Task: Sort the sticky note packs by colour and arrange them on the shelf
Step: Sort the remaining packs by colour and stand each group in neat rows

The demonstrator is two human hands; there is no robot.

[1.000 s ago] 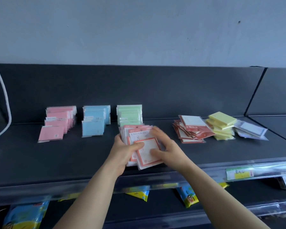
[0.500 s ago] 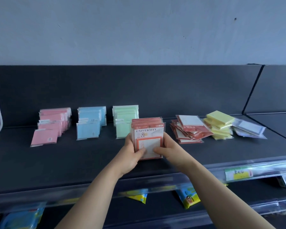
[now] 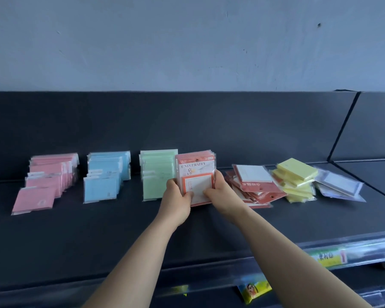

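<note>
A stack of red-bordered sticky note packs (image 3: 195, 172) stands upright on the dark shelf (image 3: 98, 236), just right of the green row. My left hand (image 3: 176, 198) grips its left side and my right hand (image 3: 220, 192) grips its right side, thumbs on the front pack. Three tidy rows stand along the back: pink packs (image 3: 49, 181), blue packs (image 3: 105, 174) and green packs (image 3: 157, 174). To the right lie a loose heap of red packs (image 3: 253, 185), a pile of yellow packs (image 3: 298, 178) and pale lilac packs (image 3: 340, 185).
The shelf's dark back panel (image 3: 187, 121) rises behind the rows. A clear price rail with a yellow label (image 3: 329, 258) runs along the front edge. Bright packets (image 3: 253, 290) hang on the lower shelf. A second shelf section (image 3: 376, 172) adjoins at the right.
The fanned red packs have been squared into one upright stack. Both hands have carried it from the shelf's front back toward the row, beside the green packs.
</note>
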